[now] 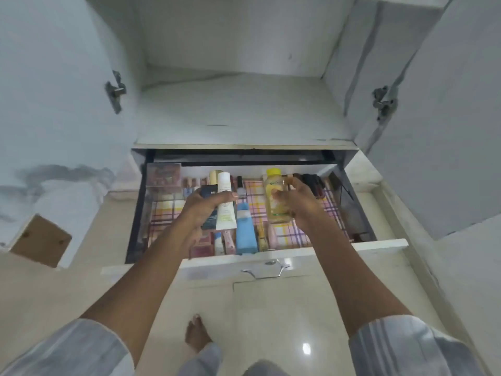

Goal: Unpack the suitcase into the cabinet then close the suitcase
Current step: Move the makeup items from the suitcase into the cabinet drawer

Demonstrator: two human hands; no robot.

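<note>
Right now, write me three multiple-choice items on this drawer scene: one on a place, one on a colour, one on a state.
1. Where is the blue tube?
A. lying in the drawer
B. on the shelf above
C. on the floor

2. What colour is the cap of the bottle at the right hand?
A. red
B. yellow
C. black

3. What is the left hand doing?
A. hanging empty
B. pulling the drawer handle
C. holding a white tube and a dark box

Answers:
1 A, it lies on the checked liner between the two hands.
2 B, the cap at the bottle's far end is yellow.
3 C, the fingers curl round both together.
</note>
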